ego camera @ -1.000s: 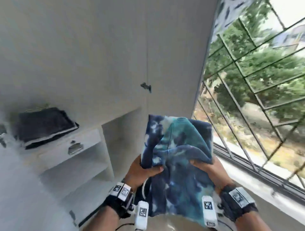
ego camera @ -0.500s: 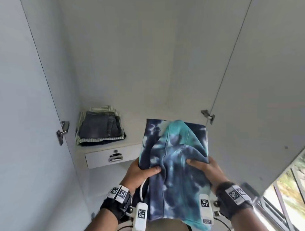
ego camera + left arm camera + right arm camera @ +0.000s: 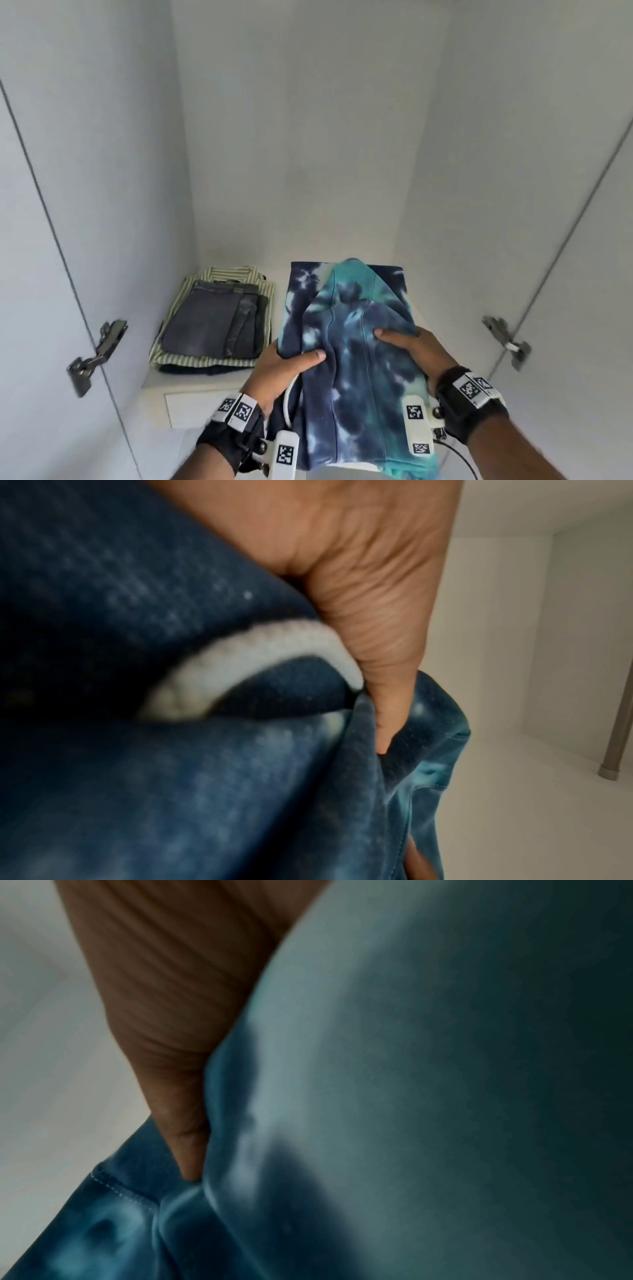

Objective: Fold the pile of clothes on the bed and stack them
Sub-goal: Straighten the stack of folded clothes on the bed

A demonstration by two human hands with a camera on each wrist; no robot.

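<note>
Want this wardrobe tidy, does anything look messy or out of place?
One small thing: a white drawstring loops loose from the folded tie-dye hoodie beside the left hand. The clothes stack looks neat.

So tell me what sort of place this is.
Most likely the inside of a white wardrobe: door hinges on both sides, a shelf carrying folded clothes, and both hands holding a folded tie-dye hoodie.

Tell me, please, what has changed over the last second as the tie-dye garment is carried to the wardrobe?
The view swung left from the window to face the open wardrobe. The folded tie-dye garment has come forward over the shelf, right of the folded stack. Unchanged: the left hand and right hand keep gripping its sides; the stack has not moved.
</note>
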